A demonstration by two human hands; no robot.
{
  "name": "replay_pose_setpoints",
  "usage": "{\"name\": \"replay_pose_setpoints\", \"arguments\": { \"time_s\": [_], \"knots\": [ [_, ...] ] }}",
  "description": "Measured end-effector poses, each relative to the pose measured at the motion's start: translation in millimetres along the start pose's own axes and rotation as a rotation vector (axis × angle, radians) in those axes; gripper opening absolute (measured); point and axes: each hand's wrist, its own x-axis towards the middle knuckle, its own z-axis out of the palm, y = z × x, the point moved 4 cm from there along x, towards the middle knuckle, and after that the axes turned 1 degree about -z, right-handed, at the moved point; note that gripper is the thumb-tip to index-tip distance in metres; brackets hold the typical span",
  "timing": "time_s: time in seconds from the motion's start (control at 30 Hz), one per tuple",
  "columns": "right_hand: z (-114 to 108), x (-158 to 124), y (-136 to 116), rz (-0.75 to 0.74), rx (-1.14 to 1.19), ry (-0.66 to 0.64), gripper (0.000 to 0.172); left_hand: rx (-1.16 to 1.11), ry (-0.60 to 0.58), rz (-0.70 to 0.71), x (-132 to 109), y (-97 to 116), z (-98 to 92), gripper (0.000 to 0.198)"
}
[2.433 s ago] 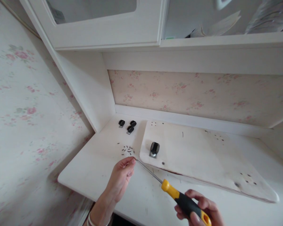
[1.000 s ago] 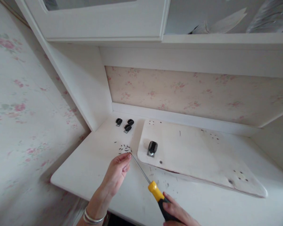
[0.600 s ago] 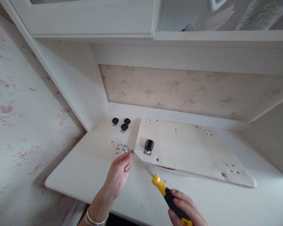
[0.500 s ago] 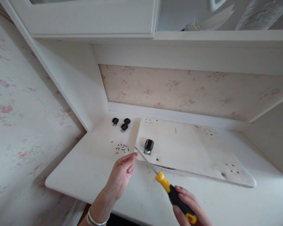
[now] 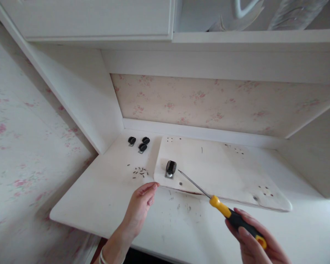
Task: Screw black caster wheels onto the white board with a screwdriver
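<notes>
My right hand is wrapped round the black and yellow handle of a screwdriver. Its thin metal shaft points up and left, and the tip is just right of a black caster wheel with a metal plate. That caster is on the left end of a white board lying flat on the desk. By the board's front left corner, my left hand has its thumb and forefinger pinched together; whatever they hold is too small to make out. Small dark screws are scattered left of the board.
Three more black casters lie on the white desk at the back left. Groups of screw holes mark the board's corners. Overhead hangs a white cabinet beside an open shelf. A side panel closes the left.
The screwdriver has moved right, its tip away from my left fingertips and towards the caster on the board. My left hand stays pinched near the board's corner. The view has shifted slightly.
</notes>
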Motion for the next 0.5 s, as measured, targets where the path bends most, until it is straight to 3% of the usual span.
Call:
{"name": "replay_pose_setpoints", "arguments": {
  "time_s": [0.1,0.27,0.5],
  "knots": [
    [4.6,6.4,-3.8,-0.027,-0.071,0.009,0.028,0.007,0.024,0.007,-0.7,0.7,-2.0,0.025],
    [7.8,14.2,1.5,-0.054,-0.122,-0.087,0.034,0.008,0.048,0.017,-1.8,2.0,-6.8,0.025],
    [22.3,24.1,5.6,-0.113,-0.188,-0.184,0.03,0.008,0.071,0.025,-3.5,2.4,-14.4,0.027]
  ]
}}
